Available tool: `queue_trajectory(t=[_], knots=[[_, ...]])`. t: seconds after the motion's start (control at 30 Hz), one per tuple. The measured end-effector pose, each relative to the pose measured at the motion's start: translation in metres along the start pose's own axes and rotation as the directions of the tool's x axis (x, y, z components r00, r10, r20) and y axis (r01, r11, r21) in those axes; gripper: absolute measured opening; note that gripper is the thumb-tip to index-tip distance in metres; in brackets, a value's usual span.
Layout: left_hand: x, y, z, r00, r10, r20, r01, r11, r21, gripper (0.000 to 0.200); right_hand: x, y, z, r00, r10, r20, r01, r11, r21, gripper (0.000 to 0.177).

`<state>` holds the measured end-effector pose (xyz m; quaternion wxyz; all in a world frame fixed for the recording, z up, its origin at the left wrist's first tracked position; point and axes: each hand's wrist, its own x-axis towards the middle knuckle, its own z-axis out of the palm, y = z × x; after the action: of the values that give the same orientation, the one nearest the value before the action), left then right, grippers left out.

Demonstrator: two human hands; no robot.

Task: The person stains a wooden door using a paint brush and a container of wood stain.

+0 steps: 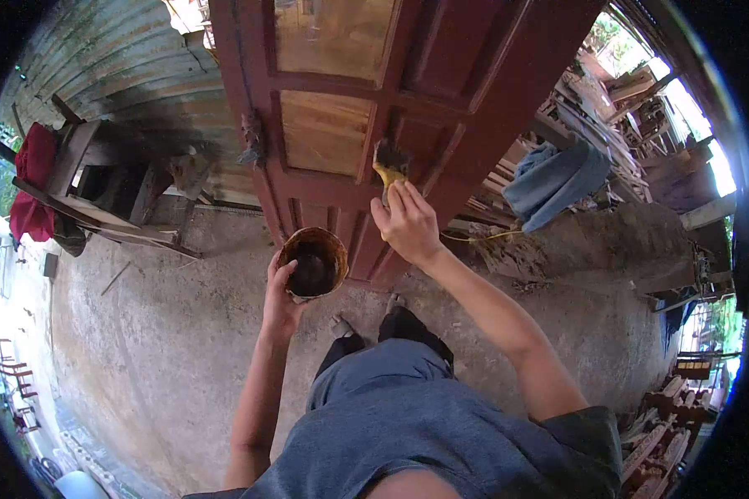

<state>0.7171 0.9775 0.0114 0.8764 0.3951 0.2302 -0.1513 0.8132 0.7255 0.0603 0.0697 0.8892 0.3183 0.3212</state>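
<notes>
My right hand (pixel 409 223) is closed round the yellow handle of a paintbrush (pixel 389 164). The brush's dark bristles overlap the reddish-brown panelled door (pixel 445 100), beside one of its light, wood-toned panels (pixel 327 133). My left hand (pixel 281 287) grips a round, stained paint pot (pixel 341 259) by its side, thumb over the rim. Dark liquid or residue shows at the bottom of the pot, which is held in front of the door's lower part.
A wooden stand (pixel 112 179) with a red cloth (pixel 35 179) is at left, before a corrugated metal wall (pixel 116 66). At right, a blue-grey cloth (pixel 558 183) drapes near stacked timber (pixel 612 125). Concrete floor (pixel 166 333) surrounds my feet.
</notes>
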Motion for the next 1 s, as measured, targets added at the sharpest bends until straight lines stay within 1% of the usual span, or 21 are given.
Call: queue_trajectory(t=[0.07,0.1,0.13,0.17,0.27,0.33,0.4,0.43,0.47,0.53,0.57,0.6,0.63,0.67,0.73,0.77,0.83,0.87,0.93,0.97,1.0], knots=[[-0.008,0.004,0.004,0.996,-0.027,-0.091,0.034,0.997,0.076,0.068,-0.01,-0.003,0.006,0.996,0.001,-0.093,0.001,1.0,0.017,0.009],[-0.008,0.002,0.004,0.996,-0.028,-0.08,0.035,0.996,0.087,0.068,-0.022,-0.007,0.013,0.995,0.012,-0.096,-0.011,1.0,0.008,0.009],[-0.006,-0.001,0.002,0.998,-0.02,-0.065,0.025,0.996,0.089,0.068,-0.037,-0.011,0.024,0.997,0.034,0.065,-0.041,0.992,0.12,0.009],[-0.004,-0.002,0.002,0.999,-0.008,-0.051,0.013,0.996,0.089,0.068,-0.042,-0.013,0.025,0.975,0.033,0.221,-0.084,0.971,0.225,0.009],[-0.003,-0.004,0.005,0.999,0.033,-0.015,-0.032,0.998,0.052,0.067,-0.049,-0.011,0.03,0.988,0.033,0.153,-0.07,0.967,0.245,0.009],[-0.01,-0.005,0.013,0.999,0.022,-0.038,-0.019,0.997,0.076,0.066,-0.053,0.002,0.023,0.985,0.086,0.147,-0.123,0.957,0.263,0.01],[-0.01,0.002,0.02,0.999,0.019,-0.043,-0.013,0.992,0.129,0.065,-0.06,0.021,0.012,0.931,0.145,0.335,-0.257,0.913,0.317,0.013],[-0.012,0.001,0.021,0.999,0.024,-0.046,-0.018,0.992,0.128,0.065,-0.065,0.033,0.006,0.901,0.131,0.414,-0.26,0.927,0.27,0.015],[-0.013,0.001,0.026,0.998,0.03,-0.05,-0.024,0.993,0.118,0.064,-0.071,0.04,0.006,0.902,0.138,0.41,-0.263,0.928,0.265,0.015],[-0.021,0.001,0.035,0.998,0.039,-0.044,-0.034,0.992,0.119,0.063,-0.08,0.052,0.007,0.925,0.138,0.355,-0.268,0.898,0.35,0.016],[-0.023,0.003,0.039,0.998,0.051,-0.043,-0.045,0.991,0.125,0.063,-0.073,0.057,-0.001,0.928,0.131,0.35,-0.259,0.9,0.35,0.016],[-0.022,0.002,0.038,0.997,0.06,-0.047,-0.054,0.991,0.122,0.063,-0.06,0.062,-0.016,0.886,0.142,0.442,-0.31,0.889,0.336,0.017],[-0.02,0.0,0.034,0.998,0.06,-0.008,-0.058,0.992,0.113,0.062,-0.048,0.064,-0.028,0.834,0.15,0.531,-0.362,0.876,0.321,0.018],[-0.021,-0.001,0.03,0.998,0.056,0.028,-0.059,0.992,0.109,0.062,-0.042,0.068,-0.034,0.836,0.144,0.53,-0.36,0.872,0.331,0.018],[-0.026,0.001,0.033,0.998,0.061,-0.004,-0.06,0.994,0.096,0.062,-0.034,0.087,-0.046,0.929,0.149,0.338,-0.255,0.921,0.296,0.016],[-0.027,0.001,0.036,0.998,0.061,-0.025,-0.059,0.995,0.08,0.061,-0.027,0.096,-0.057,0.929,0.149,0.34,-0.256,0.92,0.297,0.016],[-0.028,0.001,0.04,0.997,0.058,-0.058,-0.052,0.994,0.096,0.061,-0.01,0.113,-0.081,0.997,0.058,0.06,-0.07,0.972,0.226,0.014],[-0.029,0.001,0.042,0.994,0.056,-0.091,-0.046,0.993,0.112,0.061,-0.003,0.119,-0.089,0.996,0.059,0.061,-0.072,0.971,0.227,0.014],[-0.032,0.001,0.049,0.995,0.051,-0.084,-0.042,0.994,0.103,0.061,0.007,0.127,-0.101,0.998,-0.019,-0.054,0.028,0.985,0.168,0.013],[-0.032,0.0,0.051,0.996,0.049,-0.075,-0.042,0.995,0.092,0.061,0.006,0.125,-0.098,0.999,-0.036,0.015,0.033,0.987,0.16,0.013],[-0.031,-0.002,0.052,0.996,0.052,-0.073,-0.045,0.995,0.09,0.061,0.004,0.123,-0.096,0.999,-0.038,0.012,0.036,0.987,0.158,0.013]])
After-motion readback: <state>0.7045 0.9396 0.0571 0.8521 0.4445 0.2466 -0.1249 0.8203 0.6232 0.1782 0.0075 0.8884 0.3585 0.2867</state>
